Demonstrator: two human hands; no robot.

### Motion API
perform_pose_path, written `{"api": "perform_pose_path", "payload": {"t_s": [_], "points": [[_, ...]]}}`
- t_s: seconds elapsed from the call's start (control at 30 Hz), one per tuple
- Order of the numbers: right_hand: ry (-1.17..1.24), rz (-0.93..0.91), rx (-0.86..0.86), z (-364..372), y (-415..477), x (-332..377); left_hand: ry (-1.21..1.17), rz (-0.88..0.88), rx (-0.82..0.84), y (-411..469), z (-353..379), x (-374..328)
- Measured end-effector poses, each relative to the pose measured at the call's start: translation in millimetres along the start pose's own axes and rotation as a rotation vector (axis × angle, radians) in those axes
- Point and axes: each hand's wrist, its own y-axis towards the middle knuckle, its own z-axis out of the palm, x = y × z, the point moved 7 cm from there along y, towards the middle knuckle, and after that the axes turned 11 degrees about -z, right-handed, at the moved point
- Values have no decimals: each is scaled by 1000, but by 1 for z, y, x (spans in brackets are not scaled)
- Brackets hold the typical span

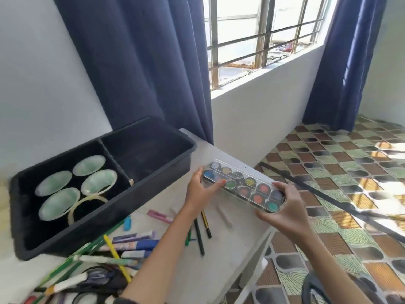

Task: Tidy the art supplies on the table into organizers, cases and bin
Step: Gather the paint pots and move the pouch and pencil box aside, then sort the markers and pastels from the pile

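While both hands, left [200, 189] and right [282, 207], grip its ends, the paint box [243, 186] looks light, stiff and slippery.

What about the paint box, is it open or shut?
Shut: the paint box has its clear lid lying flat over the colours.

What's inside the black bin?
In the black bin, the left compartment holds four pale oval dishes and a tape ring. The right looks bare; its near wall hides some floor.
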Motion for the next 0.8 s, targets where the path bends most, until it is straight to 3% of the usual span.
{"api": "perform_pose_path", "payload": {"t_s": [0.2, 0.57, 0.7, 0.8], "points": [[-37, 72, 11, 13, 11, -29, -48, -67, 23, 40, 22, 0], [-159, 41, 118, 25, 21, -34, -178, -109, -68, 56, 34, -17], [-446, -166, 182, 33, 28, -8, -117, -95, -161, 32, 28, -24], [-301, -278, 198, 51, 35, 27, -88, -7, -243, 3, 12, -31]]}}
